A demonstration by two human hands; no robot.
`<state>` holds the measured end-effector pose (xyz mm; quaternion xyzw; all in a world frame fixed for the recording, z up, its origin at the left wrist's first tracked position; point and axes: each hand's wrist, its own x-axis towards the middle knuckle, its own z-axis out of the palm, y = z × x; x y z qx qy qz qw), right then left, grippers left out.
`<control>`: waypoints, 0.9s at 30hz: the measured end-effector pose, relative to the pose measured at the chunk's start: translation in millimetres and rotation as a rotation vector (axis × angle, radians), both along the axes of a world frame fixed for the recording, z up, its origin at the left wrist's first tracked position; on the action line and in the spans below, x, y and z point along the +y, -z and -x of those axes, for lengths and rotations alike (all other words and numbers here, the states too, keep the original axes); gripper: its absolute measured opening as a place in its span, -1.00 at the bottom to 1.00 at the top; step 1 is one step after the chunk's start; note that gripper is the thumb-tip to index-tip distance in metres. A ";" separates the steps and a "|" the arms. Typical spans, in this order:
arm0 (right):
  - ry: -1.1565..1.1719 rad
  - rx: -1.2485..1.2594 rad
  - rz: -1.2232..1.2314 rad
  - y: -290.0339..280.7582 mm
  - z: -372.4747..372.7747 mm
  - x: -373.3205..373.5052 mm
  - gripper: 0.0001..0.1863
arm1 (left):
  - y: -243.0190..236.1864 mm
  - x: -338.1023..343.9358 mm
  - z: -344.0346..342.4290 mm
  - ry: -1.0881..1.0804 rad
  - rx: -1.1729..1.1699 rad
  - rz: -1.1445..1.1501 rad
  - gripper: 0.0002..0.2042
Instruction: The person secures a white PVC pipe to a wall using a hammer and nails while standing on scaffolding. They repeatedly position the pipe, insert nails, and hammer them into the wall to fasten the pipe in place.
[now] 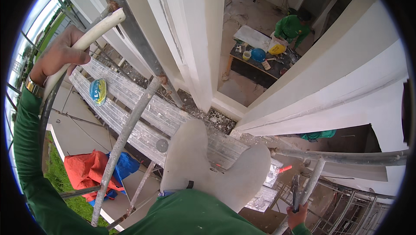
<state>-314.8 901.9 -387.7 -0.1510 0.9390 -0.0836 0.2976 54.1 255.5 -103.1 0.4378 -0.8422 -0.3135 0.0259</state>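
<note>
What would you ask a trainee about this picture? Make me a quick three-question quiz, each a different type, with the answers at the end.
1. True or false: the left hand is wrapped around a pale curved pipe.

2. Multiple choice: which colours show on the rounded object lying on the ridged planks?
A) red and black
B) blue and yellow
C) purple and orange

3. Fill in the blank: the worker beside the cluttered table is dressed in ____.

Key: 1. True. 2. B. 3. Green.
</note>
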 end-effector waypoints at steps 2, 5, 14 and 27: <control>-0.102 0.287 0.148 46.7 3.6 45.4 -0.68 | 1.9 -3.1 0.5 0.061 0.041 -0.011 -0.80; 0.021 0.285 0.223 47.7 3.9 49.6 -0.71 | 3.1 4.5 -7.2 0.101 0.042 0.030 -0.79; 0.162 0.166 0.244 32.8 -5.5 34.6 -0.67 | -5.1 -16.9 -14.3 0.109 0.022 0.029 -0.78; -0.014 0.283 0.051 48.1 9.3 50.5 -0.47 | -12.3 -10.4 -9.4 0.061 -0.026 -0.009 -0.77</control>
